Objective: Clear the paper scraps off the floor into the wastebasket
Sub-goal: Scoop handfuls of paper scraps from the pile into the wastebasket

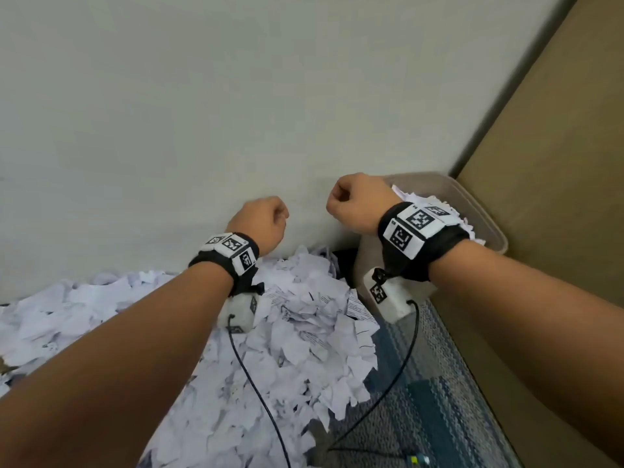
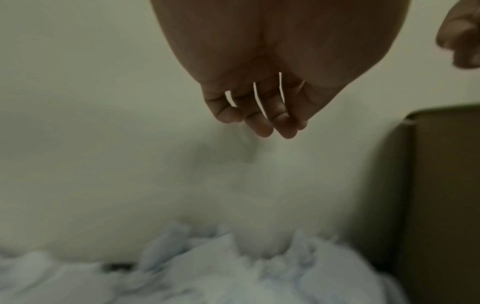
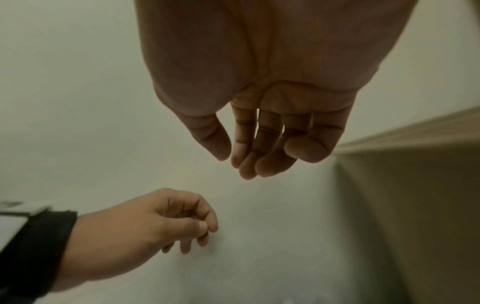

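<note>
A big heap of torn white paper scraps (image 1: 304, 332) covers the floor along the wall; in the left wrist view the scraps (image 2: 233, 267) are blurred. The translucent wastebasket (image 1: 486, 214) stands in the corner at the right with scraps inside, partly hidden by my right wrist. My left hand (image 1: 280, 214) hangs in the air above the heap, fingers loosely curled (image 2: 259, 123), holding nothing. My right hand (image 1: 341, 201) is raised a little higher, just left of the basket, fingers relaxed (image 3: 254, 160) and empty. The left hand (image 3: 192, 222) also shows in the right wrist view.
A pale wall (image 1: 202, 96) rises directly behind the heap. A tan panel (image 1: 557, 163) closes off the right side behind the basket. Blue-grey carpet (image 1: 439, 400) shows bare at the lower right. Black cables (image 1: 256, 393) trail from both wrists.
</note>
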Motion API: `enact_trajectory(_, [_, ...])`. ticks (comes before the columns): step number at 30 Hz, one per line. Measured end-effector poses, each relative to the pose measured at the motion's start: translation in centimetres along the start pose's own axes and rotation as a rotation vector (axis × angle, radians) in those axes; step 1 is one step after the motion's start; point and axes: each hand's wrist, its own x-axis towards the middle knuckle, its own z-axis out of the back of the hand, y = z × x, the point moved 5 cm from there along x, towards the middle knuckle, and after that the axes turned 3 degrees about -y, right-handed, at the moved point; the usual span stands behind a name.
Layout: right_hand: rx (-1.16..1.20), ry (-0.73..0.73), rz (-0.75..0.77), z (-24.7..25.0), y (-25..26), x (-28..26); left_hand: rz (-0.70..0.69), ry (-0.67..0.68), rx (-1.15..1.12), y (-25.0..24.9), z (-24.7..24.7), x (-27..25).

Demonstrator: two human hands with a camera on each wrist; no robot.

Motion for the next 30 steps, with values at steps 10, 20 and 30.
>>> enact_trajectory(10, [-0.420, 0.454, 0.115, -15.0, 1.8, -1.5, 0.361, 0.269, 0.530, 17.4, 4.5, -9.3])
enact_trajectory(20, [-0.533, 0.753, 0.122, -23.6, 0.2, -7.5, 0.563, 0.448, 0.492, 26.9, 6.7, -16.7])
enact_trajectory(30, [-0.576, 0.679, 0.250, -25.4, 2.3, -6.6, 0.327, 0.604, 0.207, 20.0, -0.8, -17.8])
